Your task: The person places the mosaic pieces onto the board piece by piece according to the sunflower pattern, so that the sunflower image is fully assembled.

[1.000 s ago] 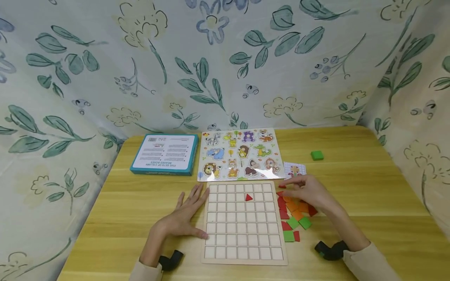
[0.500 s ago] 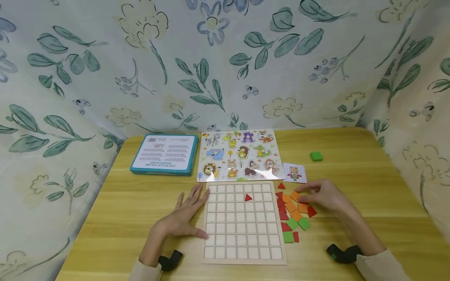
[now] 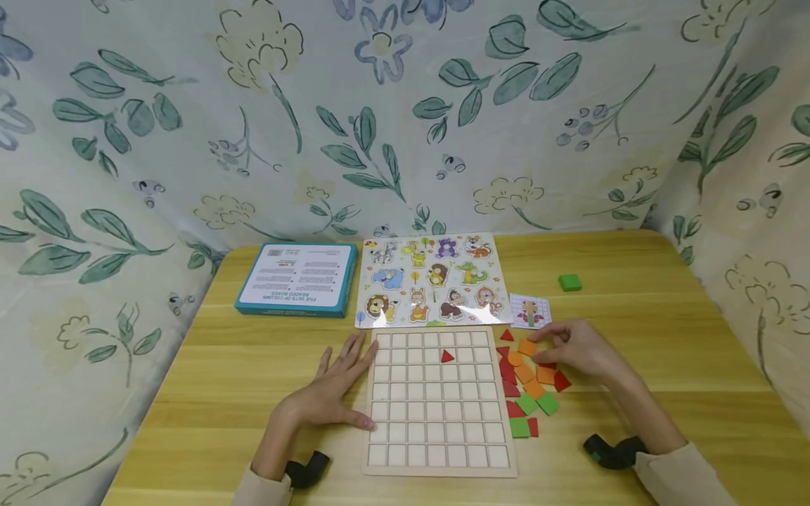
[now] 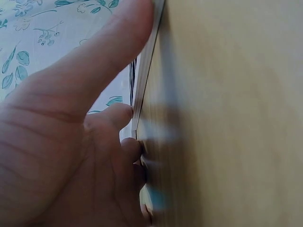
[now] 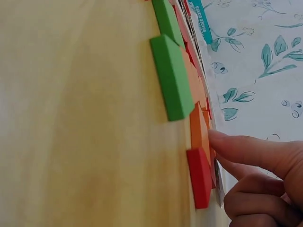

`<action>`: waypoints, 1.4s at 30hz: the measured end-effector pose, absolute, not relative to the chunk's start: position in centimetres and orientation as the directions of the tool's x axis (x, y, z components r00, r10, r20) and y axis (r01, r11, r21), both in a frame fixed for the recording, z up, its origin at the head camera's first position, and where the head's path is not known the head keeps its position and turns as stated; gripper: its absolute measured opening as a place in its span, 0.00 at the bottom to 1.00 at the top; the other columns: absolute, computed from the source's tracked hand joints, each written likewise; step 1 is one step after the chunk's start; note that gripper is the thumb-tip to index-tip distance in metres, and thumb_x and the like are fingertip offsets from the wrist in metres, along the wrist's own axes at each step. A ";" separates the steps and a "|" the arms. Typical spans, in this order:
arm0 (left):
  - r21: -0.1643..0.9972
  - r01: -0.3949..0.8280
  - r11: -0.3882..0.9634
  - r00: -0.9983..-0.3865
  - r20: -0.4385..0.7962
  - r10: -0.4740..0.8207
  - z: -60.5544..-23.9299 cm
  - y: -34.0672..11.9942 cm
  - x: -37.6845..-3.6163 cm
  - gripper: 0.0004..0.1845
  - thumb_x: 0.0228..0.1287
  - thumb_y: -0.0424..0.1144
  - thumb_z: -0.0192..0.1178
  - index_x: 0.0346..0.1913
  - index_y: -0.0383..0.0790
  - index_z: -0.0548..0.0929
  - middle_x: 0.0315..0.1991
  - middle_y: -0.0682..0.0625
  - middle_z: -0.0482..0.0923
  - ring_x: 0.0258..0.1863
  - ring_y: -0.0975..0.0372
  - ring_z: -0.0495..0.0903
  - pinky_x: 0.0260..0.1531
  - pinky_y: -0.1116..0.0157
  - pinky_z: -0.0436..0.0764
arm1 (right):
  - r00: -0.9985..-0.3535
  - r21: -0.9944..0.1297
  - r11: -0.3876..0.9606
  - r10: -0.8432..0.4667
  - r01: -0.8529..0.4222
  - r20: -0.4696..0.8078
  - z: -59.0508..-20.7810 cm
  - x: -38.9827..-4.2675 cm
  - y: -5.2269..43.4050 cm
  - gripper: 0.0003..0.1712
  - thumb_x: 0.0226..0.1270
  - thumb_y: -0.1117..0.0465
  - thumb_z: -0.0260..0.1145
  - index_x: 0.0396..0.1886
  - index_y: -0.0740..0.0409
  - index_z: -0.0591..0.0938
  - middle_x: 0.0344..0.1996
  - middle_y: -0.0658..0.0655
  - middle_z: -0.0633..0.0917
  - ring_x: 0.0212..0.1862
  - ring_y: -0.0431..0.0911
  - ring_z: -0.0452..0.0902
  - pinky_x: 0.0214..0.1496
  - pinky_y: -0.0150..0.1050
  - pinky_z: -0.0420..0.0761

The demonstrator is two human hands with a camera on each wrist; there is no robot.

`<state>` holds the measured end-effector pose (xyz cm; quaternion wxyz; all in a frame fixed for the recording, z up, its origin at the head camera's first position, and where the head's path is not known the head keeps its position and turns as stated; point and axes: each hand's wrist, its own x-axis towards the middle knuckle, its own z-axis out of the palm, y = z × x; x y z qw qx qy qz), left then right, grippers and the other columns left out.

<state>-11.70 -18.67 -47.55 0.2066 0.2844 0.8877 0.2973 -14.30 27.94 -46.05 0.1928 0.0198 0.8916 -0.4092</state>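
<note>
Lower centre, the left hand (image 3: 329, 393) lies flat against the pale wooden grid board (image 3: 436, 400) – fingers straight. Right hand (image 3: 579, 349) fingertips touch the orange square tile (image 3: 527, 346) – grasp unclear.

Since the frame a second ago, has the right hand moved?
Yes. The right hand has shifted rightward, away from the grid board, and now touches the loose orange pieces beside it.

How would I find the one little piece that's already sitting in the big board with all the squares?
Look at the wooden grid board lying on the table between the two hands. Go to its second row from the far edge, a little right of the middle. There sits a red triangle, the only colored piece inside the grid; all the other red, orange and green pieces lie loose on the table to the right.
</note>
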 end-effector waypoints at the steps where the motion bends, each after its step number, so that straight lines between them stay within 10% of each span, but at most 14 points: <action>1: 0.642 0.378 0.667 -0.754 -0.205 0.624 -47.5 -18.7 -11.7 0.71 0.49 0.60 0.78 0.85 0.44 0.39 0.84 0.38 0.22 0.83 0.41 0.23 0.75 0.32 0.21 | -0.925 -0.722 0.664 -0.122 0.192 -0.359 -46.1 -14.3 27.9 0.24 0.61 0.54 0.79 0.54 0.60 0.88 0.19 0.48 0.65 0.24 0.42 0.61 0.25 0.34 0.58; 24: 0.619 0.364 0.695 -0.754 -0.242 0.611 -47.4 -18.4 -11.8 0.70 0.51 0.61 0.77 0.85 0.46 0.39 0.85 0.42 0.22 0.84 0.45 0.23 0.77 0.34 0.22 | -0.935 -0.734 0.665 -0.155 0.139 -0.318 -45.9 -14.6 27.7 0.26 0.63 0.51 0.77 0.56 0.61 0.86 0.18 0.47 0.65 0.23 0.41 0.60 0.23 0.32 0.59; 42: 0.613 0.365 0.700 -0.754 -0.246 0.609 -47.3 -18.5 -11.8 0.70 0.51 0.62 0.77 0.85 0.47 0.39 0.84 0.42 0.21 0.84 0.45 0.22 0.77 0.34 0.22 | -0.906 -0.855 0.519 -0.365 -0.006 -0.215 -45.1 -16.1 15.0 0.13 0.55 0.65 0.81 0.41 0.58 0.93 0.13 0.47 0.61 0.20 0.42 0.53 0.26 0.33 0.55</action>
